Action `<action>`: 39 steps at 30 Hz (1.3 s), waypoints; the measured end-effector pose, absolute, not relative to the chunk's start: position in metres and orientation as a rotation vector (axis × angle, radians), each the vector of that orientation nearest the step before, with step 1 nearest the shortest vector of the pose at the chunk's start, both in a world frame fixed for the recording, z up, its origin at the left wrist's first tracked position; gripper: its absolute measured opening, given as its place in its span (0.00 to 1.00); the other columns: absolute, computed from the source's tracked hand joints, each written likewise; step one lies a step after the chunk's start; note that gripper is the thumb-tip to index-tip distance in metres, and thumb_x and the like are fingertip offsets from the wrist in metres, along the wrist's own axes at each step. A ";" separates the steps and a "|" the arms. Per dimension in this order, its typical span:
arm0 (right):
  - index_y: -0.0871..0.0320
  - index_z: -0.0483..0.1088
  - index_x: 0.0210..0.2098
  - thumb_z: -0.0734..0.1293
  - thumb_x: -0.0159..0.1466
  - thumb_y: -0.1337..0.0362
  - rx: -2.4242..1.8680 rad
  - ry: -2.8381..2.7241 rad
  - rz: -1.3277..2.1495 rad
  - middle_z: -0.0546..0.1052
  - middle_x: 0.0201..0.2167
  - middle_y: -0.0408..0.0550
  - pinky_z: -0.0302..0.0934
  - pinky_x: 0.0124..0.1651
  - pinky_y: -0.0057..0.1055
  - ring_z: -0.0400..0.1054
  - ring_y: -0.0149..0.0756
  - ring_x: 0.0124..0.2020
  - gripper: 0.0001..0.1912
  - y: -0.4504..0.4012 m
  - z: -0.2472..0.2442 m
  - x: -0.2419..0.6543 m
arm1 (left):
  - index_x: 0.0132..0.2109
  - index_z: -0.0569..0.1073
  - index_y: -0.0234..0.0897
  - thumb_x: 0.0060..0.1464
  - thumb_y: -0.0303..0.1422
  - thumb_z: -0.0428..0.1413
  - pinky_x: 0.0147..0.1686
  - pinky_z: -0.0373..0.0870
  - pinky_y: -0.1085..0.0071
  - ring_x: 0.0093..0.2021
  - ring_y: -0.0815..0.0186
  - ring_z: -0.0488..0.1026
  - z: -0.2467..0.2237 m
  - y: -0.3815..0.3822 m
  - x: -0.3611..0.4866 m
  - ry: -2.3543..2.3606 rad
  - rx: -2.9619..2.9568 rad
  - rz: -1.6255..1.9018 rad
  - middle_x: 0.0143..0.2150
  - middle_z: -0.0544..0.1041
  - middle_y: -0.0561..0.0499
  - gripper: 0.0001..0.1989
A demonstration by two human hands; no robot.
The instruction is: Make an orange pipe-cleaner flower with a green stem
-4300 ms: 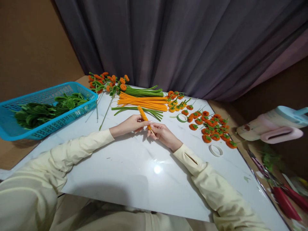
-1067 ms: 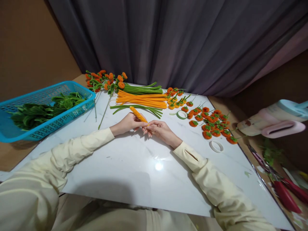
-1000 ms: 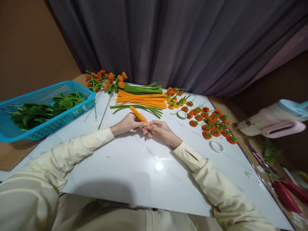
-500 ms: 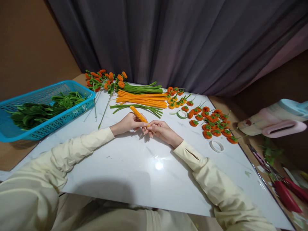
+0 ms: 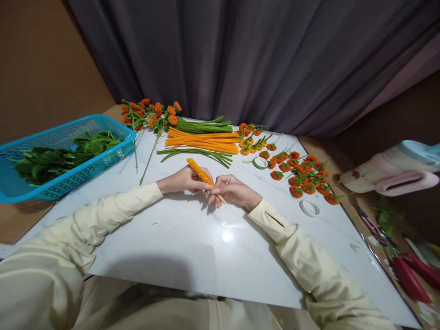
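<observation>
I found the orange-wrapped stick [image 5: 200, 172] between my two hands, over the middle of the table [image 5: 165, 256]; it lay slantwise, its fuzzy upper end toward eleven o'clock and its bare, pale tip toward five o'clock. My left hand [image 5: 191, 180] was pinching the wrapped length, thumb on the near side; my right hand [image 5: 234, 189] was pinching it lower down between thumb and fingers, the pale tip showing past them; the fingers beneath were partly hidden.

Measured from the stick, the surroundings were as follows: at twelve o'clock, a few green strips [image 5: 202, 155], then a bundle of orange strips [image 5: 202, 141], with a green bundle [image 5: 204, 125] behind it; at eleven o'clock, stemmed orange flowers [image 5: 155, 114]; between nine and ten o'clock, a blue basket [image 5: 85, 173] holding green leaves [image 5: 44, 166]; at two o'clock, a roll of green tape [image 5: 260, 163]; near three o'clock, a cluster of orange flower heads [image 5: 304, 176], with a white ring [image 5: 310, 208] just below; farther out at three o'clock, a tumbler [image 5: 388, 169], tilted in my view; at four o'clock, red-handled tools [image 5: 410, 279].
</observation>
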State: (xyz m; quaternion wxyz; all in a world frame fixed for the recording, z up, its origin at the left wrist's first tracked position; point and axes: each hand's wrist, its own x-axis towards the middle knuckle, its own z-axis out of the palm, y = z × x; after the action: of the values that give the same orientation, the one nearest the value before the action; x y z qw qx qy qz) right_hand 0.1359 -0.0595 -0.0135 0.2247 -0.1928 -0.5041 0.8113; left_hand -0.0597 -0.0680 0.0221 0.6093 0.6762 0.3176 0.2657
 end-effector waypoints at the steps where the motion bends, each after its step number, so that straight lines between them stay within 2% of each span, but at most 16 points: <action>1: 0.63 0.66 0.24 0.72 0.53 0.65 -0.522 -1.389 2.249 0.79 0.26 0.51 0.66 0.23 0.28 0.72 0.33 0.20 0.11 -0.059 -0.014 0.136 | 0.33 0.71 0.31 0.46 0.36 0.62 0.17 0.62 0.80 0.20 0.75 0.65 0.022 -0.068 -0.060 0.726 1.560 0.611 0.23 0.72 0.53 0.12; 17: 0.65 0.69 0.28 0.71 0.54 0.68 -0.507 -1.364 2.279 0.79 0.28 0.51 0.63 0.24 0.23 0.70 0.27 0.21 0.07 -0.055 -0.016 0.138 | 0.32 0.70 0.30 0.45 0.37 0.62 0.18 0.62 0.80 0.19 0.76 0.64 0.020 -0.067 -0.058 0.771 1.567 0.663 0.23 0.72 0.53 0.14; 23: 0.65 0.68 0.27 0.71 0.54 0.69 -0.540 -1.374 2.245 0.79 0.27 0.52 0.59 0.22 0.20 0.69 0.26 0.20 0.07 -0.056 -0.016 0.136 | 0.32 0.71 0.30 0.44 0.36 0.62 0.17 0.61 0.80 0.18 0.76 0.63 0.022 -0.068 -0.057 0.784 1.575 0.670 0.21 0.71 0.54 0.13; 39: 0.66 0.69 0.26 0.70 0.55 0.67 -0.529 -1.389 2.179 0.79 0.27 0.53 0.62 0.24 0.23 0.71 0.29 0.20 0.07 -0.060 -0.012 0.133 | 0.31 0.71 0.29 0.44 0.36 0.62 0.17 0.60 0.80 0.18 0.75 0.64 0.019 -0.067 -0.057 0.824 1.570 0.685 0.21 0.72 0.53 0.13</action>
State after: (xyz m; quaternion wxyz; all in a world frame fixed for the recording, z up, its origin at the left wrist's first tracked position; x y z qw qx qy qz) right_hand 0.1327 -0.0596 -0.0123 0.2492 -0.1944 -0.5100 0.8000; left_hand -0.0573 -0.0674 0.0193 0.5814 0.6720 0.3529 0.2931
